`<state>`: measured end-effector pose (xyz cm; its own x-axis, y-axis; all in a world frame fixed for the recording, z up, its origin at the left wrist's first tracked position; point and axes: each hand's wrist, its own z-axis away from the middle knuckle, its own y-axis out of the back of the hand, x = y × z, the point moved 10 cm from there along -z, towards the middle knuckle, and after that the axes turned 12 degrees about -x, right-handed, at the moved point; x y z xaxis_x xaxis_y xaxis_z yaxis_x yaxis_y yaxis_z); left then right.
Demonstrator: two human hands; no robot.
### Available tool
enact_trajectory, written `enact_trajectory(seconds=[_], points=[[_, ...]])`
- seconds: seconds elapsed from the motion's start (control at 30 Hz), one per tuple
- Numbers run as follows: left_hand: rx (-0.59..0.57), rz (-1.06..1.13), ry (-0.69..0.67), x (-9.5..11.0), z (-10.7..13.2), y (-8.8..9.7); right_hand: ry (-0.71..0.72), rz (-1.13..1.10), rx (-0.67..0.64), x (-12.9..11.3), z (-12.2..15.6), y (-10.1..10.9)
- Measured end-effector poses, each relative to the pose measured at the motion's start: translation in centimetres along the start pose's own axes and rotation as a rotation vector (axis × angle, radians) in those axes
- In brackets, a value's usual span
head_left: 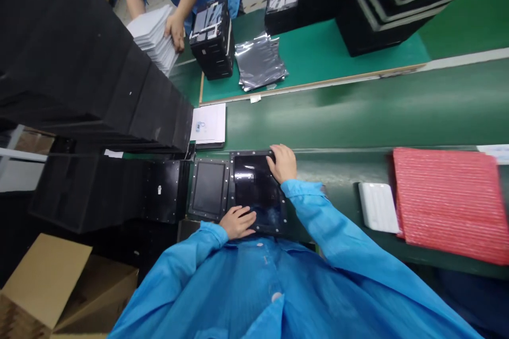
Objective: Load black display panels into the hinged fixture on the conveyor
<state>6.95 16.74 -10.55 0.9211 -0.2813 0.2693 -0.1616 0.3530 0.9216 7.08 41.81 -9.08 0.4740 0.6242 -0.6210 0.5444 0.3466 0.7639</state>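
A glossy black screen panel point(256, 185) lies in front of me, its dark border dotted with small light studs. My left hand point(238, 222) rests on its lower left corner, fingers stretched out and lying flat. At the upper right edge, my right hand point(283, 163) is closed over the rim, with the thumb on the glossy face and the fingers bent. Left of this panel sits a second studded black frame point(209, 187) with a duller, greyish centre. The underside of the panel is hidden.
Stacked black boxes point(107, 74) line the left, above an open carton point(47, 280). Red bubble-wrap bags point(449, 201) and a white box point(377, 206) lie right. Across the green bench, silver bags point(260, 61) sit near a co-worker's hands point(175, 32) holding white sheets point(153, 34).
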Motion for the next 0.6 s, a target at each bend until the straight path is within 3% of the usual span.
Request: enact_trajectory(seconds=[0.1, 0.2, 0.37, 0.43, 0.5, 0.53, 0.6], points=[[0.03, 0.009, -0.081, -1.0, -0.6, -0.3, 0.242, 0.096, -0.165, -4.1, -0.2, -2.2], [0.087, 0.042, -0.131, -1.1, -0.9, -0.2, 0.355, 0.084, -0.308, -5.7, 0.1, -4.6], [0.097, 0.182, -0.185, -0.8, -1.2, 0.5, 0.158, 0.069, -0.353, -4.2, -0.2, -5.2], [0.111, 0.26, -0.21, -1.6, -0.6, 1.3, 0.094, 0.1, -0.363, -4.8, 0.0, -5.1], [0.173, 0.377, -0.166, -4.1, 0.8, 2.2, 0.055, 0.157, -0.359, -6.1, 0.7, -5.0], [0.222, 0.453, -0.087, -6.3, 1.8, 2.4, 0.036, 0.191, -0.354, -6.8, 1.3, -5.0], [0.335, 0.612, 0.204, -12.1, 4.7, 1.8, -0.003, 0.254, -0.352, -8.0, 3.2, -5.3]])
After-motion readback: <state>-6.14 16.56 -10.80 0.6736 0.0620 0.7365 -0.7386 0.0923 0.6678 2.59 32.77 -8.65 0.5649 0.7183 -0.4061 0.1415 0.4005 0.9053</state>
